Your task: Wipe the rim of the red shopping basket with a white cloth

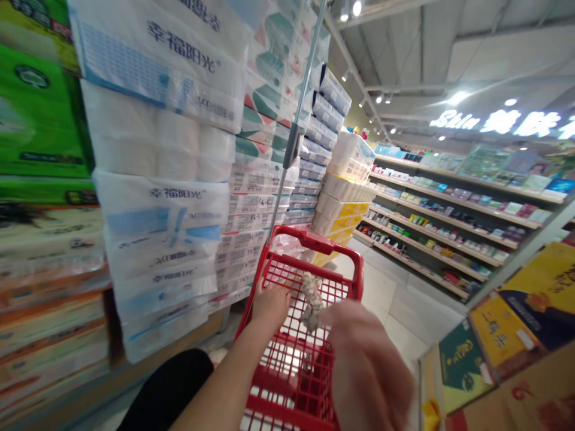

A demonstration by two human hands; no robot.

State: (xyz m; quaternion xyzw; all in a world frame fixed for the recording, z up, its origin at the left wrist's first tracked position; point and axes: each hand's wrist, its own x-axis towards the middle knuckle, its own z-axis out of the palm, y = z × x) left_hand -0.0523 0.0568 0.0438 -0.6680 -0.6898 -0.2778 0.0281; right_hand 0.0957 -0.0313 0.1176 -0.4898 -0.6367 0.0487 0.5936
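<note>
A red shopping cart (pixel 357 281) with a grid basket stands in front of me. My left hand (pixel 272 304) is at the left part of its basket, with the fingers curled down at the red frame. My right hand (pixel 371 365) is nearer the camera, over the cart's right side, bent and smeared by motion. Close to its fingertips is a small pale item with a speckled pattern (pixel 311 291), seen against the grid. Whether the right hand touches it I cannot tell. A thin metal pole (pixel 281 182) with a grey sleeve rises beside the cart's far left corner.
Stacked toilet paper packs (pixel 166 221) and tissue packs (pixel 251 197) wall off the left. Green packs (pixel 40 114) are at the far left. Ahead stand shelves (pixel 449 209) of small goods. Boxes (pixel 498 323) line the right, beside the pale floor (pixel 381 275).
</note>
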